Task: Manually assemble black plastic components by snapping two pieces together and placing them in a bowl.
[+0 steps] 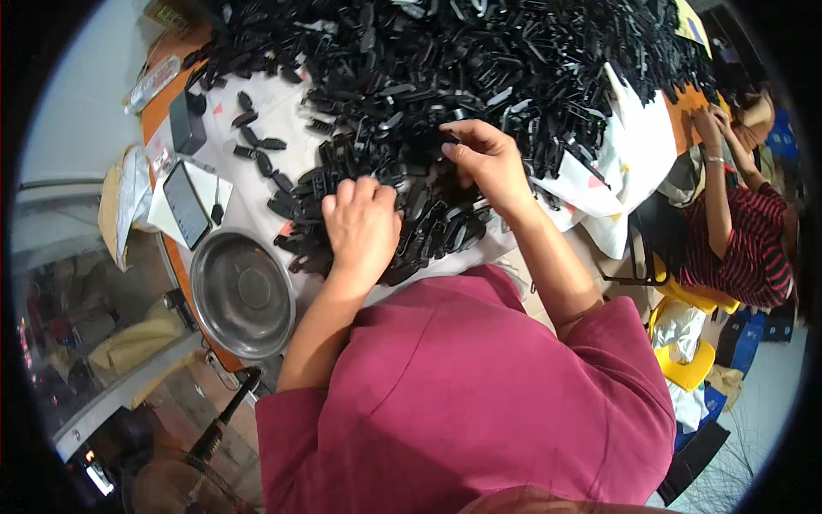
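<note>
A big heap of small black plastic parts [479, 60] covers a white cloth [625, 163] on the table. My left hand [361, 224] lies palm down on the near edge of the heap, fingers curled over several parts. My right hand [484, 158] reaches into the heap a little farther in, its thumb and fingers pinched on one black part. Which parts lie under the left palm is hidden.
A round steel bowl [242, 293] sits at the left near the table edge. A dark phone [186, 204] rests on white paper beside it. A black box [186, 122] stands farther back. Another person in a striped top [741, 244] works at the right.
</note>
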`<state>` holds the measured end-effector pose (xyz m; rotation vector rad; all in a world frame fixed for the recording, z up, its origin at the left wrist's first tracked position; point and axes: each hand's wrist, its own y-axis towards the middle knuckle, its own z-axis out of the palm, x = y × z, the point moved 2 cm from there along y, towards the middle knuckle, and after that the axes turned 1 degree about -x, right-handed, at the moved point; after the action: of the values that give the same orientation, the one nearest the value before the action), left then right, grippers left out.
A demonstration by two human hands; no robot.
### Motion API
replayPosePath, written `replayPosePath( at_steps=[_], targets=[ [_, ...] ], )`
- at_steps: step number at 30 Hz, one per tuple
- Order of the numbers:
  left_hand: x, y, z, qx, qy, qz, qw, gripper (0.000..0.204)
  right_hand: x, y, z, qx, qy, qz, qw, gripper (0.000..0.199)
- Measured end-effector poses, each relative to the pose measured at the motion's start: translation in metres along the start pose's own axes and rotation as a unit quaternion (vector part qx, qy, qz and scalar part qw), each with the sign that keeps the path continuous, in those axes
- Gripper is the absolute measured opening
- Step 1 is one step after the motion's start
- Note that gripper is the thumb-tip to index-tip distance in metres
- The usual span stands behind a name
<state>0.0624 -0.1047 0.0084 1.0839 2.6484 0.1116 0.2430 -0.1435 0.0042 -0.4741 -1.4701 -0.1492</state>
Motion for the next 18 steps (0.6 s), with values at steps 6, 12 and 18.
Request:
replayPosePath(
  at_steps=[6, 12, 18],
  targets=[
    [0.018, 0.013, 0.001, 0.035, -0.345, -0.194, 0.918, 0.027, 0.000, -0.004, -0.004, -0.018, 0.091, 0.023, 0.995, 0.021],
    [0.017, 0.044, 0.010, -0.015, -0.694, -0.244, 0.677, 0.017, 0.015, -0.003, -0.012, -0.019, 0.188, -0.016, 0.982, 0.025],
    [-0.009, 0.061, -0.008, -0.022, -0.722, -0.202, 0.661, 0.025, 0.025, -0.008, 0.004, 0.021, 0.079, -0.134, 0.988, 0.031]
  ],
)
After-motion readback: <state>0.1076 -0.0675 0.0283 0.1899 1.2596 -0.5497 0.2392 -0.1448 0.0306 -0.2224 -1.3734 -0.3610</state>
